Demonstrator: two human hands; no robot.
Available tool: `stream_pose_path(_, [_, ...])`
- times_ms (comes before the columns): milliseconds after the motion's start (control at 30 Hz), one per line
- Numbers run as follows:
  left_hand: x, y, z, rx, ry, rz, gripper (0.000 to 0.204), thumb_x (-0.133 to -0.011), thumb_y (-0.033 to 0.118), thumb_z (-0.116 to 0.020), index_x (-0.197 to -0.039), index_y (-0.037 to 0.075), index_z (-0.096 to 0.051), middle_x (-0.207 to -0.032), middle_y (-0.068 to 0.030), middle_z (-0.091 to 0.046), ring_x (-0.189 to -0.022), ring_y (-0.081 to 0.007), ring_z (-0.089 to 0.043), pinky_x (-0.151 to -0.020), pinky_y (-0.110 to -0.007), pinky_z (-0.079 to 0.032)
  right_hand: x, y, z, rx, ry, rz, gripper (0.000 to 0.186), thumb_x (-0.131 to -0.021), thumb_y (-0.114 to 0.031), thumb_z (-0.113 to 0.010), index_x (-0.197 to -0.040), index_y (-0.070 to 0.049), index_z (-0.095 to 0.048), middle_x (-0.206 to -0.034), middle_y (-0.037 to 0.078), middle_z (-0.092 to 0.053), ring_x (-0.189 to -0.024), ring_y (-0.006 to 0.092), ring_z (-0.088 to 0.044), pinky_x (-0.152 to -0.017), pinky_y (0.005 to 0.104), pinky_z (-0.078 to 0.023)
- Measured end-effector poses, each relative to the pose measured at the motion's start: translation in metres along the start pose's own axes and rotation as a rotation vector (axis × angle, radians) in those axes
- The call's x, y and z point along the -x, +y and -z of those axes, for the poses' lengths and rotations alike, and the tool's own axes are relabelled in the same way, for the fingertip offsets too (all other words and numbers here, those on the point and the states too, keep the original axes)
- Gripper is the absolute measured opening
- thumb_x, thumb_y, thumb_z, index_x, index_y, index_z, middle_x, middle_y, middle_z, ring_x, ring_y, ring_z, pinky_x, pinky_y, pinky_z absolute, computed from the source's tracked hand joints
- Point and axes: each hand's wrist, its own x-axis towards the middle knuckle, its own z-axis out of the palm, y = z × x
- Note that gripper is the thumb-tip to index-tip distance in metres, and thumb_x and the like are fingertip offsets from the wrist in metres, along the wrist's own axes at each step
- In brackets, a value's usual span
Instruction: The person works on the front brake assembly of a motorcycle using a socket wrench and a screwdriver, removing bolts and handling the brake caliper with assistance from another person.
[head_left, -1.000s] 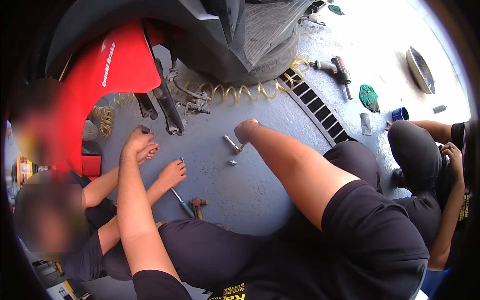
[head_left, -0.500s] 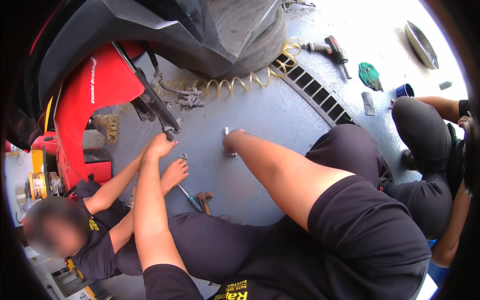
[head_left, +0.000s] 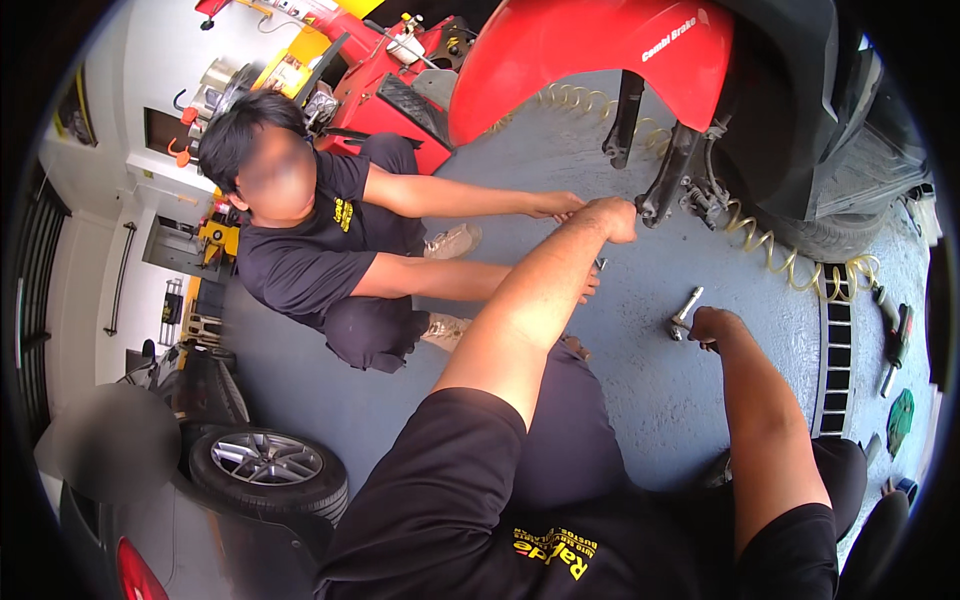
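Observation:
My left hand (head_left: 619, 219) is closed beside the lower end of a black fork leg (head_left: 665, 185) under a red fender (head_left: 590, 55). Its fingers are mostly hidden, so what they grip does not show. To the right, my right hand (head_left: 718, 327) is closed low over the floor on a chrome socket wrench (head_left: 686, 312), whose shaft sticks out past the fingers. A co-worker (head_left: 330, 230) crouches opposite, one hand (head_left: 558, 205) by my left wrist. The co-worker's other hand (head_left: 588, 287) is beyond my forearm, near a small metal piece (head_left: 600, 264).
A brake caliper (head_left: 705, 205) hangs near the fork. A coiled air hose (head_left: 765, 250) runs toward a floor grate (head_left: 836, 350). An air impact gun (head_left: 897, 345) and a green cloth (head_left: 900, 418) lie at far right. A car wheel (head_left: 265, 468) is at lower left.
The view has swung left, bringing the co-worker and car wheel into fuller sight. My left hand stays by the fork end. More of the socket wrench shows beside my right hand.

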Motion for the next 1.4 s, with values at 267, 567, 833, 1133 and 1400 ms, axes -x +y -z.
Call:
stream_pose_path(267, [-0.020,-0.002,0.048,0.107,0.061,-0.139,0.043,-0.078,0.023,-0.070,-0.117,0.005,-0.060,-0.099,-0.0167,-0.069,-0.080,-0.0288,-0.064,-0.068,-0.042,-0.050,0.005,0.021,0.020,0.012,0.177,0.118,0.023,-0.083,-0.021,-0.065,-0.100,-0.007,-0.071,-0.092,0.011,-0.072,-0.083,0.0264,-0.069,-0.072,0.0424,-0.054])
stream_pose_path(567, [-0.013,0.007,0.055,0.624,0.358,-0.310,0.064,-0.076,0.021,-0.082,-0.126,0.003,-0.047,-0.094,-0.0128,-0.065,-0.069,-0.0204,-0.063,-0.058,-0.035,-0.051,0.029,0.047,0.031,-0.041,0.010,-0.119,0.041,-0.086,-0.034,-0.071,-0.125,-0.024,-0.066,-0.126,0.002,-0.065,-0.112,0.0238,-0.064,-0.088,0.0475,-0.052])
stream_pose_path(833, [0.004,0.045,0.060,0.541,0.370,-0.214,0.056,-0.076,0.025,-0.083,-0.117,-0.001,-0.055,-0.101,-0.0117,-0.066,-0.092,-0.0225,-0.061,-0.084,-0.035,-0.048,0.052,0.058,0.059,-0.100,0.024,-0.163,0.040,-0.088,-0.034,-0.068,-0.126,-0.020,-0.064,-0.123,0.004,-0.066,-0.107,0.0280,-0.065,-0.085,0.0490,-0.052])
stream_pose_path(1133, [0.002,0.052,0.056,0.512,0.429,-0.107,0.054,-0.079,0.024,-0.078,-0.120,0.001,-0.052,-0.102,-0.0136,-0.065,-0.083,-0.0248,-0.063,-0.071,-0.038,-0.051,-0.007,0.041,0.027,-0.167,0.261,-0.114,0.041,-0.088,-0.019,-0.064,-0.129,-0.015,-0.064,-0.134,0.007,-0.061,-0.127,0.0270,-0.055,-0.101,0.0430,-0.045])
stream_pose_path(1400, [0.024,0.048,0.039,0.450,0.289,0.083,0.055,-0.084,0.031,-0.073,-0.125,0.005,-0.046,-0.062,-0.0122,-0.060,-0.036,-0.0198,-0.049,-0.033,-0.038,-0.038,-0.017,0.019,0.012,0.056,0.217,0.186,0.019,-0.076,-0.008,-0.065,-0.090,0.002,-0.073,-0.087,0.015,-0.073,-0.081,0.0269,-0.072,-0.069,0.0407,-0.057])
